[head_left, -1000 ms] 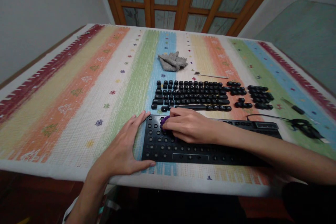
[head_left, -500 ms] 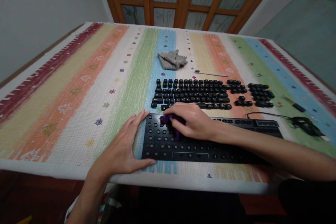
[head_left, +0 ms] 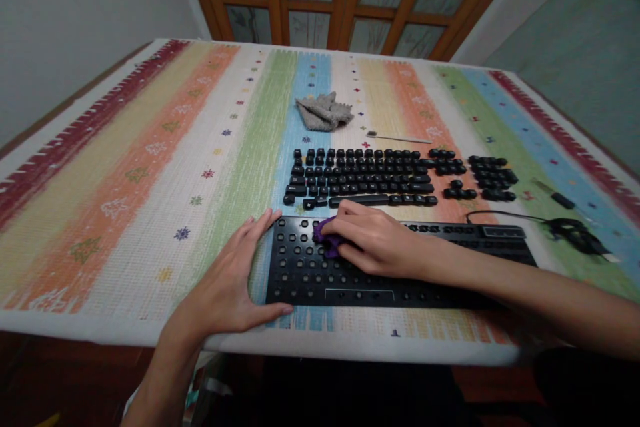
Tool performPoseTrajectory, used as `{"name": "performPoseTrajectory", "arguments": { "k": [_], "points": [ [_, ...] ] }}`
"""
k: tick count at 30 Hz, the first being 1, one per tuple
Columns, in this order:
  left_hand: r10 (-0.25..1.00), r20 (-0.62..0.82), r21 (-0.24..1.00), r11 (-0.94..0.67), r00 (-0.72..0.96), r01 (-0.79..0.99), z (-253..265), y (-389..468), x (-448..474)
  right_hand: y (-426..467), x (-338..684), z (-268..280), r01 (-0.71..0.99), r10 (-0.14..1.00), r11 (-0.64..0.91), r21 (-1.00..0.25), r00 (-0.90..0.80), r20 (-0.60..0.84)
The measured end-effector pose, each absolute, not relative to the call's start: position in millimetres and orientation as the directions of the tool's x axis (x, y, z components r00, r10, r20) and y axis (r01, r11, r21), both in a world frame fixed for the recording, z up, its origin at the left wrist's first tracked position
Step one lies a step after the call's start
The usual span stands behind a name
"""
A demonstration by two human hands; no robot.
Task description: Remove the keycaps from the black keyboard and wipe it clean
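A black keyboard base (head_left: 310, 277) with its keycaps taken off lies near the front edge of the table. My left hand (head_left: 227, 287) rests flat against its left end, fingers spread, thumb along the front edge. My right hand (head_left: 373, 240) presses a small purple cloth (head_left: 324, 235) onto the upper left part of the base. The removed black keycaps (head_left: 360, 177) are laid out in keyboard order just behind the base.
A striped, many-coloured tablecloth (head_left: 150, 167) covers the table. A grey cloth (head_left: 323, 113) and a thin brush (head_left: 397, 139) lie behind the keycaps. The keyboard's cable and plug (head_left: 575, 233) trail to the right, beside a small black piece (head_left: 563, 200). A wooden-framed door stands behind.
My right hand has rubbed the purple cloth a short way to and fro over the upper left of the base. My left hand has stayed put.
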State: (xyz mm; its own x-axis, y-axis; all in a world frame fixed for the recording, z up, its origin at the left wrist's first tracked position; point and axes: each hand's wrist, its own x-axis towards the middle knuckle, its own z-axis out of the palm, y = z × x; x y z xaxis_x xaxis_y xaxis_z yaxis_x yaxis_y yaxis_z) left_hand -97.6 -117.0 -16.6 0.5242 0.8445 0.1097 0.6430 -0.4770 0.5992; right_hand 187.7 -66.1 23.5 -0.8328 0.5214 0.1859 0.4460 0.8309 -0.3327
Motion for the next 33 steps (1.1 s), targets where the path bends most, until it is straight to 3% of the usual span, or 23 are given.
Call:
{"name": "performPoseTrajectory", "arguments": {
  "k": [7, 14, 20, 33],
  "points": [
    [0.848, 0.111, 0.593, -0.476, 0.519, 0.65, -16, -116, -96, -70, 186, 31, 0.605, 0.707, 0.683, -0.409, -0.687, 0.165],
    [0.848, 0.089, 0.586, -0.469, 0.522, 0.661, -16, -117, -98, -79, 198, 24, 0.589, 0.663, 0.733, -0.341, -0.73, 0.166],
    [0.849, 0.102, 0.597, -0.469, 0.518, 0.651, -16, -117, -97, -83, 208, 32, 0.7, 0.769, 0.621, -0.351, -0.63, 0.105],
    [0.842, 0.126, 0.566, -0.495, 0.525, 0.659, -19, -114, -98, -89, 219, 35, 0.735, 0.814, 0.565, -0.375, -0.57, 0.109]
  ]
}}
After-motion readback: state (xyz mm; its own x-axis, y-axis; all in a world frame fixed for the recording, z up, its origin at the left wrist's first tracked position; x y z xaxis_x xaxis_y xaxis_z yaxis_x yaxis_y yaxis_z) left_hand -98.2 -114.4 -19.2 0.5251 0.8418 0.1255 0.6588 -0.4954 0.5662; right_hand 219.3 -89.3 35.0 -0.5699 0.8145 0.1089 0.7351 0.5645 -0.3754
